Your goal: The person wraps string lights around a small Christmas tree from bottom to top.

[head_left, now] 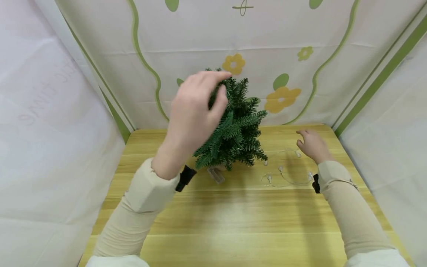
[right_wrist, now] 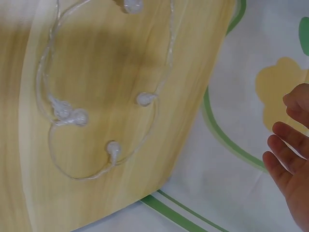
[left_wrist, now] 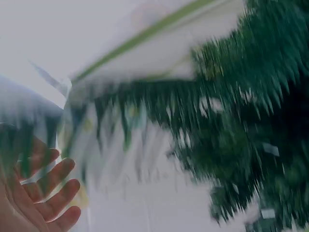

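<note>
The counter, surfaced in pale wood grain, is enclosed on three sides by whitish hangings. The back hanging is decorated with yellow flowers, green leaves and wavy green lines. Faint lettering is borne by the left hanging. Soft light is reflected off the wood.

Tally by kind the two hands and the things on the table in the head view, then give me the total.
Hands: 2 (left hand, right hand)
Tree: 1
Light string: 1
Clear box: 1
Total: 5
</note>
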{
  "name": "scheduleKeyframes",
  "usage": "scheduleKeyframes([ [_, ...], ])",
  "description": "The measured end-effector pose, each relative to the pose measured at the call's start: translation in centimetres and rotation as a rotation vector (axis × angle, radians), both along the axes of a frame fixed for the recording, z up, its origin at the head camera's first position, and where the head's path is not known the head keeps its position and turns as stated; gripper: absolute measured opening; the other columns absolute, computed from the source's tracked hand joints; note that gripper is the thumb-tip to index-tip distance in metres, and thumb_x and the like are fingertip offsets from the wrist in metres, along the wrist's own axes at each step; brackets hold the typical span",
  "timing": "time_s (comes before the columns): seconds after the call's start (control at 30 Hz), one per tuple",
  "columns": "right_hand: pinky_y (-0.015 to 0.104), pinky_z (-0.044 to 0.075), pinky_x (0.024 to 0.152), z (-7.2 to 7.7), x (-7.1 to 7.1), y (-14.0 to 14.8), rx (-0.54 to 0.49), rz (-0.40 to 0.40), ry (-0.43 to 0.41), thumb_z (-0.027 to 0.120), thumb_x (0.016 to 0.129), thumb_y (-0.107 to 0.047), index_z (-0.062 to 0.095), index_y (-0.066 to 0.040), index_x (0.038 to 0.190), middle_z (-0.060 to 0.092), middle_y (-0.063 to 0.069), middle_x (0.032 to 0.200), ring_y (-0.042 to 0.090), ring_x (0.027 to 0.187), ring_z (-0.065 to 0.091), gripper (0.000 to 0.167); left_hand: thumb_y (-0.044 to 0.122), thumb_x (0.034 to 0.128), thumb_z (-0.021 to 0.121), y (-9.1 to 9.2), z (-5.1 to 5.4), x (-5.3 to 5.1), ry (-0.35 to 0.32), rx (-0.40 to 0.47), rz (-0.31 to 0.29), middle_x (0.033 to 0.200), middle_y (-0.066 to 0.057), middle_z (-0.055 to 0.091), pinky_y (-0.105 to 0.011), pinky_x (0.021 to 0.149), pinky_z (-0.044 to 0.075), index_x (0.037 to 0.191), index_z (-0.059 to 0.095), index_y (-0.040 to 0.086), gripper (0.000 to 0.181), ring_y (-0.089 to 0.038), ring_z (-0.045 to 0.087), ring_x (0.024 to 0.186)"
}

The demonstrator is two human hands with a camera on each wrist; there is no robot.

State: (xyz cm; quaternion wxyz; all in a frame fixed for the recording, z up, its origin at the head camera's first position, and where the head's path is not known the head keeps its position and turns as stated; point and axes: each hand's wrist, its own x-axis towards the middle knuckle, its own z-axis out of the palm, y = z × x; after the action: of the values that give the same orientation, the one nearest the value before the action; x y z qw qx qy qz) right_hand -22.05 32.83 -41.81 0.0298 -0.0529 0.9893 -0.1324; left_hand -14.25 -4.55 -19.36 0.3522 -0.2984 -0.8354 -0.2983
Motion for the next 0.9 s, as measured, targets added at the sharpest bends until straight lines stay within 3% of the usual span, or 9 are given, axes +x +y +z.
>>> scheduleKeyframes([
  [0.13,0.064,0.042,0.092,-1.3,0.3,0.4,-0.020,-0.006,-0.037,0.043,0.096,-0.011,0.040,0.011,0.136,0.042,0.040,0.132,0.055,0.117,0.044,0.046,0.010,0.0943,0.051,2.2,-1.4,1.6,0.197,-0.143,0.041,0.109,-0.007,0.071,-0.034,0.104,0.046,0.111,0.068,0.008,0.024,-0.023,0.064,0.106],
  [0.27,0.065,0.040,0.095,-2.6,0.7,0.7,-0.033,-0.021,-0.080,0.042,0.096,-0.011,0.039,0.011,0.137,0.040,0.041,0.133,0.056,0.120,0.041,0.047,0.016,0.0919,0.055,4.4,-3.9,3.1,0.445,-0.283,0.121,0.105,0.000,0.072,-0.037,0.105,0.045,0.106,0.069,0.014,0.021,-0.019,0.066,0.104],
  [0.33,0.065,0.041,0.094,-3.2,0.9,0.8,-0.037,-0.025,-0.096,0.042,0.096,-0.011,0.039,0.011,0.137,0.040,0.041,0.133,0.056,0.118,0.043,0.047,0.019,0.0908,0.056,5.4,-5.3,3.9,0.543,-0.320,0.115,0.103,0.002,0.072,-0.035,0.104,0.047,0.105,0.070,0.016,0.019,-0.017,0.066,0.102],
  [0.43,0.066,0.039,0.097,-3.8,1.1,1.0,-0.056,-0.029,-0.111,0.043,0.096,-0.011,0.038,0.012,0.137,0.038,0.042,0.134,0.058,0.119,0.041,0.047,0.021,0.0907,0.056,6.8,-7.3,4.7,0.623,-0.347,0.060,0.099,0.005,0.072,-0.033,0.100,0.049,0.102,0.070,0.018,0.017,-0.015,0.066,0.100],
  [0.53,0.067,0.038,0.098,-4.3,1.4,1.2,-0.069,-0.037,-0.130,0.044,0.096,-0.012,0.037,0.012,0.138,0.036,0.042,0.135,0.058,0.120,0.040,0.048,0.020,0.0925,0.054,8.3,-9.5,5.3,0.640,-0.369,-0.009,0.096,0.007,0.072,-0.030,0.094,0.052,0.099,0.070,0.020,0.017,-0.013,0.067,0.096],
  [0.7,0.066,0.041,0.095,-5.5,1.9,1.6,-0.073,-0.047,-0.154,0.046,0.097,-0.010,0.036,0.012,0.138,0.036,0.043,0.134,0.057,0.118,0.042,0.048,0.017,0.0965,0.046,10.5,-14.0,5.6,0.593,-0.441,-0.105,0.093,0.010,0.071,-0.023,0.087,0.054,0.097,0.070,0.023,0.025,-0.008,0.067,0.089],
  [0.8,0.065,0.042,0.094,-6.2,2.1,1.7,-0.083,-0.058,-0.177,0.045,0.098,-0.011,0.035,0.012,0.138,0.036,0.042,0.135,0.056,0.118,0.043,0.048,0.016,0.0987,0.041,11.5,-16.9,5.6,0.511,-0.516,-0.128,0.095,0.012,0.071,-0.022,0.089,0.054,0.097,0.070,0.024,0.030,-0.006,0.067,0.090],
  [0.9,0.064,0.042,0.095,-6.9,2.2,1.8,-0.096,-0.062,-0.187,0.045,0.098,-0.010,0.036,0.012,0.138,0.036,0.041,0.136,0.056,0.118,0.043,0.047,0.021,0.1004,0.040,12.1,-19.8,5.0,0.362,-0.628,-0.131,0.101,0.013,0.071,-0.021,0.092,0.053,0.102,0.068,0.025,0.029,-0.005,0.066,0.095],
])
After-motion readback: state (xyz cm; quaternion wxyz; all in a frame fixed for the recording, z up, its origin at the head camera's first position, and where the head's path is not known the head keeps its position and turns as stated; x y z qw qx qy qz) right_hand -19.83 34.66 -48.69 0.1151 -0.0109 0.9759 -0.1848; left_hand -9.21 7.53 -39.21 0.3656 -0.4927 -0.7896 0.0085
